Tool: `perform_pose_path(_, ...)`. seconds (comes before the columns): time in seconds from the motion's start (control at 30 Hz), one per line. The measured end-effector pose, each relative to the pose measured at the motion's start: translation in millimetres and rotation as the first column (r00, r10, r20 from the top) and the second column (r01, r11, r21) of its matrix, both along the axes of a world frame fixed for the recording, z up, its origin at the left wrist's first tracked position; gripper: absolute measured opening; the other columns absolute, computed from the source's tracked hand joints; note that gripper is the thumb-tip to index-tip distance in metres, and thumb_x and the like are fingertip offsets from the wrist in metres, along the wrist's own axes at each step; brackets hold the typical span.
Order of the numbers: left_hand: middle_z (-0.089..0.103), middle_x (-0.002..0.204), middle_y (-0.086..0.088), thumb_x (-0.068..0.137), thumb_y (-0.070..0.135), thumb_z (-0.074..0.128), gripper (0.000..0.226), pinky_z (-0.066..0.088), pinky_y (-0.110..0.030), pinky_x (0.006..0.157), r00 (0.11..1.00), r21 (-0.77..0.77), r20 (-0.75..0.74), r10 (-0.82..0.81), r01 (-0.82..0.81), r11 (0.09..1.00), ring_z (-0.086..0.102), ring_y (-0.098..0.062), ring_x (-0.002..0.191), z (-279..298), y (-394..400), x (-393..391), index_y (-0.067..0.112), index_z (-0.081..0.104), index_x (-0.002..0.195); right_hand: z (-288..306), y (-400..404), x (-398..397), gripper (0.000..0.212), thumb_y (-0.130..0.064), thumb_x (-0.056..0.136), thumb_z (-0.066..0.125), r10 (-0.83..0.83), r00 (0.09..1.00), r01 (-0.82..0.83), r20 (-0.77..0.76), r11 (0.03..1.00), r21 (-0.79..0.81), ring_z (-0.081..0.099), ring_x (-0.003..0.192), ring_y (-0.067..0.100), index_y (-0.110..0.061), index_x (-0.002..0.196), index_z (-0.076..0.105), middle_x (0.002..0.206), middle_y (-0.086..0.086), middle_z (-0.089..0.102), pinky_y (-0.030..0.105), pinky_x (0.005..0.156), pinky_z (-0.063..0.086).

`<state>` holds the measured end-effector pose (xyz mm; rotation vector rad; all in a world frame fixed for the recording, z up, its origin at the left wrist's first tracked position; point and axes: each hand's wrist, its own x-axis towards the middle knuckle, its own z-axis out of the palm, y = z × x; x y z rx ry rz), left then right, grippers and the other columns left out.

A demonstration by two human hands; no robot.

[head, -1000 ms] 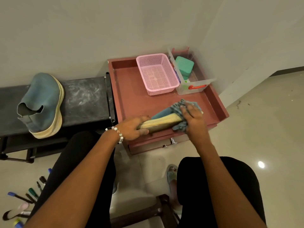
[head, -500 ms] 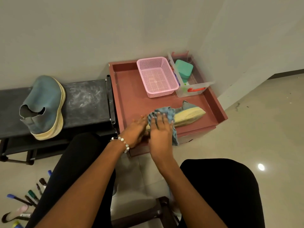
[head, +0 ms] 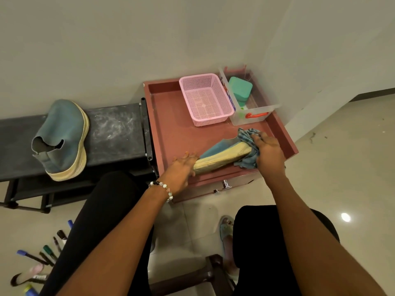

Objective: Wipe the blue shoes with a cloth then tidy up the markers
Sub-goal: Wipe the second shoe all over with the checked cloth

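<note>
The person's left hand [head: 183, 165] reached forward from a beaded-bracelet wrist and curled around the heel end of a blue shoe [head: 221, 154], fingers wrapped over the top and thumb low against the pale sole, gripping it. The right hand [head: 268, 151] came in from the other side with the forearm angled up and inward, its fingers bunched around a blue checked cloth [head: 248, 146] and pressing that cloth onto the shoe's toe end. The shoe lay tipped on its side on the red tray table [head: 171, 116], near the table's front edge, its yellowish sole turned toward the person; its long axis ran roughly along that front edge, rising slightly toward the far right, toe pointing to the right rim. Farther back on the table stood a pink basket [head: 206, 99], and just beside it a clear box [head: 254, 116] with a green block inside. Left of the table, on a dark bench [head: 119, 129], the second blue shoe [head: 62, 137] rested heel toward the person. Markers [head: 46, 253] lay scattered on the floor, well apart from the table, at the near left
</note>
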<state>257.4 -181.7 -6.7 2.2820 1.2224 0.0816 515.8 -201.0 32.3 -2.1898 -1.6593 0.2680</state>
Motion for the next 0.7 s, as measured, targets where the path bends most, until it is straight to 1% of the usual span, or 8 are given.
perform_pose_path(0.07,0.029,0.154,-0.014,0.084,-0.013,0.046,0.071,0.015,-0.041,0.117,1.0,0.015,0.003,-0.01,0.01,1.0,0.016,-0.023,0.146,-1,-1,0,0.007,0.024,0.148,2,9,-4,0.031,-0.015,0.096,0.049,-0.196,0.978,0.195,-0.072,0.98,-0.027,0.053,0.108,0.02,-0.007,0.124,0.059,0.115,0.009,0.053,0.008,0.076,0.033)
perform_pose_path(0.1,0.027,0.155,-0.013,0.085,-0.011,0.047,0.069,0.014,-0.04,0.118,1.0,0.022,0.004,-0.012,0.012,1.0,0.017,-0.022,0.146,-1,-1,0,0.008,0.025,0.148,0,14,-1,0.029,-0.009,0.096,0.046,-0.25,0.967,0.247,-0.058,0.968,-0.052,0.054,0.101,0.021,-0.005,0.122,0.059,0.112,0.007,0.055,0.009,0.072,0.035)
perform_pose_path(0.2,0.028,0.154,-0.012,0.087,-0.008,0.048,0.066,0.013,-0.041,0.117,1.0,0.049,0.0,-0.014,0.014,0.999,0.021,-0.02,0.145,-1,-3,0,0.009,0.027,0.147,9,21,8,0.026,0.001,0.092,0.046,-0.295,0.953,0.304,0.073,0.937,-0.172,0.058,0.1,0.037,0.002,0.113,0.06,0.108,0.024,0.063,0.034,0.079,0.046)
perform_pose_path(0.3,0.039,0.149,-0.013,0.086,-0.008,0.049,0.065,0.022,-0.033,0.111,1.0,0.106,-0.005,-0.004,0.005,0.994,0.04,-0.024,0.135,5,-6,2,0.008,0.031,0.146,14,23,10,0.022,-0.003,0.091,0.05,-0.35,0.93,0.367,0.11,0.89,-0.272,0.056,0.108,0.041,0.008,0.109,0.057,0.113,0.028,0.06,0.041,0.085,0.047)
perform_pose_path(0.43,0.049,0.141,-0.011,0.084,-0.008,0.048,0.065,0.038,-0.031,0.096,0.999,0.131,-0.032,0.023,-0.018,0.991,0.051,-0.03,0.12,9,-4,3,0.009,0.033,0.145,-3,12,-24,0.04,-0.004,0.095,0.04,-0.354,0.896,0.415,0.27,0.882,-0.221,0.037,0.128,0.04,0.002,0.135,0.04,0.14,0.024,0.039,0.051,0.101,0.039)
perform_pose_path(0.53,0.056,0.131,-0.01,0.083,-0.006,0.049,0.063,0.043,-0.033,0.085,0.997,0.145,-0.072,0.012,-0.001,0.989,0.055,-0.03,0.112,8,-2,3,0.011,0.035,0.143,-12,-3,-61,0.054,-0.005,0.093,0.048,-0.298,0.909,0.353,0.291,0.922,-0.157,0.023,0.138,0.041,0.003,0.142,0.029,0.148,0.025,0.028,0.054,0.109,0.028)
perform_pose_path(0.63,0.055,0.131,-0.013,0.081,-0.006,0.05,0.064,0.043,-0.037,0.088,0.992,0.136,-0.12,0.025,-0.008,0.991,0.055,-0.034,0.111,6,0,2,0.011,0.037,0.141,-23,-18,-115,0.044,0.0,0.082,0.047,-0.228,0.945,0.227,0.233,0.973,0.032,0.046,0.123,0.046,0.007,0.126,0.053,0.127,0.03,0.052,0.053,0.099,0.043)
perform_pose_path(0.7,0.054,0.13,-0.015,0.079,-0.003,0.056,0.061,0.043,-0.037,0.09,0.987,0.119,-0.162,0.006,0.013,0.993,0.054,-0.034,0.112,7,1,1,0.007,0.04,0.137,-17,-29,-145,0.047,0.007,0.068,0.062,-0.125,0.987,0.114,0.102,0.988,0.108,0.054,0.115,0.046,0.006,0.114,0.062,0.116,0.028,0.061,0.052,0.094,0.048)
